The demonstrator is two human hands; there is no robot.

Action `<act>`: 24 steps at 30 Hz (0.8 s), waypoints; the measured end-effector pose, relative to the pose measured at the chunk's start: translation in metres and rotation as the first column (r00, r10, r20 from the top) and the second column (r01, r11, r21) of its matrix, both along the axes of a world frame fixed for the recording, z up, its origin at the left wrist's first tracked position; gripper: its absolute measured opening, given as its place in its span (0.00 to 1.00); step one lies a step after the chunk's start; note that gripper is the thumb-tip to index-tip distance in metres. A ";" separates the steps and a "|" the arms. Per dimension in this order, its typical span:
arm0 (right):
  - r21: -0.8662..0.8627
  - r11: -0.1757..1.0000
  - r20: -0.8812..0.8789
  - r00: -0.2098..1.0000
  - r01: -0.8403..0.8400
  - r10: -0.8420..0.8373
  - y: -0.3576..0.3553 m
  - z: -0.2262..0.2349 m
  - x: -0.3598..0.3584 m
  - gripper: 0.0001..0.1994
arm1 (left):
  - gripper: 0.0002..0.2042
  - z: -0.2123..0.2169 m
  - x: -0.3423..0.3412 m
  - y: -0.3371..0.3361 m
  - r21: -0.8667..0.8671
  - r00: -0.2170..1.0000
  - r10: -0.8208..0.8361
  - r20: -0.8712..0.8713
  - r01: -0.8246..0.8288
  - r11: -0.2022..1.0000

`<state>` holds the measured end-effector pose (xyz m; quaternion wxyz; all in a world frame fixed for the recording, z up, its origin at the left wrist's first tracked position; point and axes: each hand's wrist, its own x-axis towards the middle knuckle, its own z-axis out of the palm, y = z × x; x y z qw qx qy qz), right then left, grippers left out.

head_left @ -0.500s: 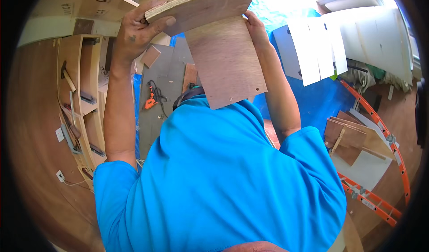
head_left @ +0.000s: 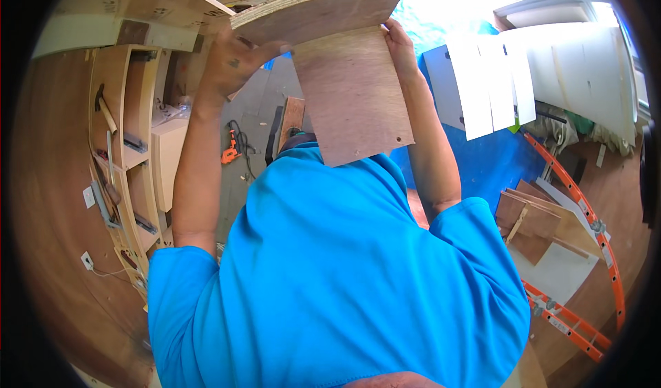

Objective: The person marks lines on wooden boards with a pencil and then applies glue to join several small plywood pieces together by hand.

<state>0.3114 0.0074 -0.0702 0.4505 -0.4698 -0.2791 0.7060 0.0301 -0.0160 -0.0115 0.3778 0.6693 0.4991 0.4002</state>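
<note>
Raised in front of me is a plywood piece made of a thick upper board (head_left: 320, 9) and a thinner panel (head_left: 354, 95) that meets it at an angle. The panel has a small dark hole near its lower right corner. My left hand (head_left: 234, 64) is at the upper board's left end, its thumb along the lower edge; the other fingers are partly hidden and blurred. With my right hand (head_left: 401, 47) I grip the right side near where the two parts meet, fingers partly hidden behind the wood.
An open wooden cabinet (head_left: 131, 112) stands left, with a hammer (head_left: 105, 109) beside it. An orange power tool (head_left: 231, 147) with a black cord lies on the floor. White panels (head_left: 482, 85), wood offcuts (head_left: 527, 216) and an orange ladder (head_left: 575, 198) are on the right.
My left hand has slid right and slightly down along the upper board, its thumb moving from the board's face to its lower edge. The plywood piece has shifted slightly right.
</note>
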 end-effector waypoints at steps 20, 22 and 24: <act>0.163 0.981 -0.016 0.994 -0.104 0.108 0.020 0.003 -0.012 0.44 | 0.23 -0.005 -0.011 0.021 -0.092 0.998 0.040 -0.039 -0.043 0.995; 0.175 0.979 -0.004 0.994 -0.107 0.109 0.021 0.002 -0.012 0.44 | 0.24 -0.008 -0.011 0.022 -0.088 1.000 0.026 0.005 -0.025 0.996; 0.183 0.977 0.005 0.994 -0.112 0.113 0.022 0.002 -0.012 0.45 | 0.25 -0.010 -0.010 0.022 -0.084 0.999 0.011 0.047 -0.007 0.996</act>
